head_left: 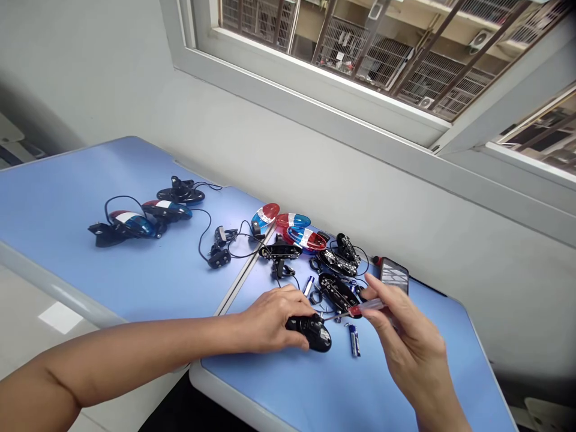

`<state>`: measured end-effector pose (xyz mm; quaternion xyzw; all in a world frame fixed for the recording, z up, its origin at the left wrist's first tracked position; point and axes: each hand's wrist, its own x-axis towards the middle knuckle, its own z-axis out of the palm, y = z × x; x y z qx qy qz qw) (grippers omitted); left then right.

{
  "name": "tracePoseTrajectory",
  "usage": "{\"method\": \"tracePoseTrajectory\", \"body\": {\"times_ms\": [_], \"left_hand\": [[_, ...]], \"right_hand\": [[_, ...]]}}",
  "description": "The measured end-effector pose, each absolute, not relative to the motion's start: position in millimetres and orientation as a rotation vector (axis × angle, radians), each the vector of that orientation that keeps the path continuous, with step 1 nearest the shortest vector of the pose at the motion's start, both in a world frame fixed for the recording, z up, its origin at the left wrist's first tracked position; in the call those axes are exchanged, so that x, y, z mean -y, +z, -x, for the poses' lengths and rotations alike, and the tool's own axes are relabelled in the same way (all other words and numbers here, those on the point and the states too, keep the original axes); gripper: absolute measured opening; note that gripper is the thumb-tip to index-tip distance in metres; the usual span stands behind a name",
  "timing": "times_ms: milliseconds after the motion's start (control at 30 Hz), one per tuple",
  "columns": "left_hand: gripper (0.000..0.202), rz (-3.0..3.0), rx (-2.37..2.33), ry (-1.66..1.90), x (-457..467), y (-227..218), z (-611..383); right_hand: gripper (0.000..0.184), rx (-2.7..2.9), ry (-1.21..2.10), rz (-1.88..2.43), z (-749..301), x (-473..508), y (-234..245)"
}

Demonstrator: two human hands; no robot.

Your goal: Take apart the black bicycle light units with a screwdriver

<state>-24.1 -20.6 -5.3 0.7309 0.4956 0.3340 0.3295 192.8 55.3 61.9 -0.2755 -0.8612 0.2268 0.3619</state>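
Left hand (270,321): clamped over a glossy black oval plastic housing (312,335), resting on the blue bench (315,387)
Right hand (407,351): apart, pinching a slim red-handled screwdriver (362,309)
Shaft: pointing left, tip just beside the housing

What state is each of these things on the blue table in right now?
Left hand: clasping a glossy black plastic light housing against the table.
Right hand: pinching a red-handled screwdriver, shaft pointing toward the housing.
Blue-and-silver battery: lying loose.
Red-and-blue translucent plastic lens covers: detached, overlapping in a pile.
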Motion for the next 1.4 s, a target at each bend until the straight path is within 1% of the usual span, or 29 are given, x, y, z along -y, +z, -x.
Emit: {"method": "tracePoseTrajectory", "body": {"times_ms": [67,100,167,233,333,467,533,667,733,833,967,1133,1200,1300,1400], "left_hand": [[0.043,-1.921,-1.299,0.872,21,-4,24],[0.043,-1.926,-1.299,0.865,21,-4,24],[0.044,-1.932,-1.304,0.849,22,-3,24],[0.044,-1.928,-1.306,0.838,21,-3,24],[0.043,-1.92,-1.3,0.842,21,-3,25],[0.043,-1.915,-1.309,0.851,21,-2,25],[0.043,-1.912,-1.316,0.85,21,-2,25],[0.043,-1.921,-1.329,0.847,21,-3,25],[0.041,-1.923,-1.331,0.856,21,-4,25],[0.04,-1.922,-1.326,0.873,21,-4,25],[0.039,-1.929,-1.318,0.881,21,-5,25],[0.037,-1.927,-1.317,0.889,21,-6,25],[0.038,-1.927,-1.315,0.886,21,-6,25],[0.039,-1.926,-1.313,0.876,21,-5,25],[0.04,-1.922,-1.32,0.863,21,-4,25]], "right_hand": [[0.044,2.147,0.5,0.758,-189,-48,60],[0.045,2.111,0.508,0.787,-189,-45,59],[0.046,2.039,0.609,0.848,-189,-41,59],[0.042,1.998,0.741,0.866,-191,-40,61],[0.035,2.019,0.89,0.752,-195,-48,64],[0.028,2.026,0.994,0.65,-197,-60,63],[0.028,2.009,0.971,0.722,-195,-60,60],[0.029,2.025,0.704,0.785,-188,-52,57],[0.031,2.054,0.627,0.778,-188,-49,59],[0.034,2.105,0.684,0.747,-192,-48,65],[0.031,2.145,0.824,0.643,-195,-51,69],[0.029,2.064,0.774,0.726,-192,-48,61],[0.033,2.008,0.788,0.792,-193,-47,60],[0.042,2.009,0.937,0.833,-195,-48,62],[0.035,2.036,0.996,0.783,-193,-50,63]]}}
